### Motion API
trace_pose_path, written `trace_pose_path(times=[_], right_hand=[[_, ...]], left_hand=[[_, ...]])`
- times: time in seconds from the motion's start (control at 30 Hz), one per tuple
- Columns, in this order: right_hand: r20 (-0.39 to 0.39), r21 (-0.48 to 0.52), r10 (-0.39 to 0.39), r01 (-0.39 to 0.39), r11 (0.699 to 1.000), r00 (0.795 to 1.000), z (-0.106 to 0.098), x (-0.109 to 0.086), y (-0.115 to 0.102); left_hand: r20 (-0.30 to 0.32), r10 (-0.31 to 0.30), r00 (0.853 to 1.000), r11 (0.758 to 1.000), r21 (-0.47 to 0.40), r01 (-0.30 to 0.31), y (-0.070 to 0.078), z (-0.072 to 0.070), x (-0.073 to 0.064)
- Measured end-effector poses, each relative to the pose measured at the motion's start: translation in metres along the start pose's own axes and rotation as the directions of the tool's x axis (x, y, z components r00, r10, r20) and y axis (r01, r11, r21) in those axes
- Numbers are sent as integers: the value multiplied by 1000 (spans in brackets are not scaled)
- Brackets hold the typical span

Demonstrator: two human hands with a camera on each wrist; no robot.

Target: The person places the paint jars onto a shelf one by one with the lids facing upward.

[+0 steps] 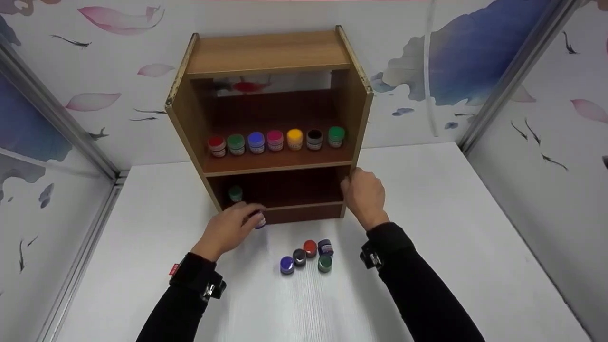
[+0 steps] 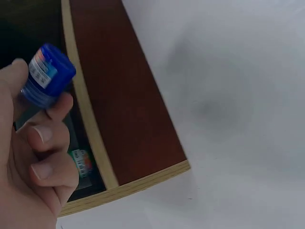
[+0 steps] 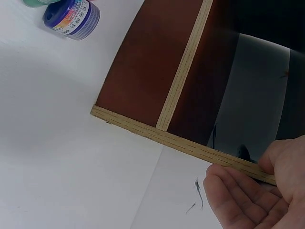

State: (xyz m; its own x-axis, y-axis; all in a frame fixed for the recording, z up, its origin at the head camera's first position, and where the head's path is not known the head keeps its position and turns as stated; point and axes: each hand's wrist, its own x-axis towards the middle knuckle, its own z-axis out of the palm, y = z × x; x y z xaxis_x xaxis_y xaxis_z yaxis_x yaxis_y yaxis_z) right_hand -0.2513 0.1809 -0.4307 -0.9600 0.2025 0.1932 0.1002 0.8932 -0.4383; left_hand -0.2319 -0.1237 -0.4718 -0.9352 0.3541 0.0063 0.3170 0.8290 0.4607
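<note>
My left hand (image 1: 229, 228) pinches a small blue paint jar (image 2: 50, 74) between thumb and fingers, in front of the lower compartment of a wooden shelf (image 1: 304, 213). Inside that compartment, at its left end, stands a green paint jar (image 1: 235, 193), its label (image 2: 82, 163) partly showing past my fingers in the left wrist view. My right hand (image 1: 365, 197) grips the front edge of the shelf's right side panel (image 3: 209, 155), thumb on the inner face and fingers outside. On the middle shelf board stands a row of several paint jars (image 1: 275, 140) with differently coloured lids.
In front of the shelf several more jars lie grouped on the white table (image 1: 427, 285): blue (image 1: 287, 265), black (image 1: 299, 257), red (image 1: 309, 248), green (image 1: 325, 263), and a dark blue one (image 1: 325, 247) on its side. Patterned wall panels (image 1: 536, 142) enclose the table.
</note>
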Motion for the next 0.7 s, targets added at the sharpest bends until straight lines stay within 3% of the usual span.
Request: trace_pose_path(times=[0.2, 0.43, 0.7], right_hand=[[2, 1, 6, -6, 1000, 1000, 0, -1, 1], [0, 1, -7, 7, 1000, 1000, -1, -2, 0], [1, -1, 3, -3, 1000, 1000, -3, -2, -2]], left_hand=[[-92, 7, 996, 996, 86, 0, 2, -11, 12], [-201, 61, 978, 984, 177, -25, 6, -15, 25], [-208, 80, 975, 970, 243, -28, 8, -15, 41]])
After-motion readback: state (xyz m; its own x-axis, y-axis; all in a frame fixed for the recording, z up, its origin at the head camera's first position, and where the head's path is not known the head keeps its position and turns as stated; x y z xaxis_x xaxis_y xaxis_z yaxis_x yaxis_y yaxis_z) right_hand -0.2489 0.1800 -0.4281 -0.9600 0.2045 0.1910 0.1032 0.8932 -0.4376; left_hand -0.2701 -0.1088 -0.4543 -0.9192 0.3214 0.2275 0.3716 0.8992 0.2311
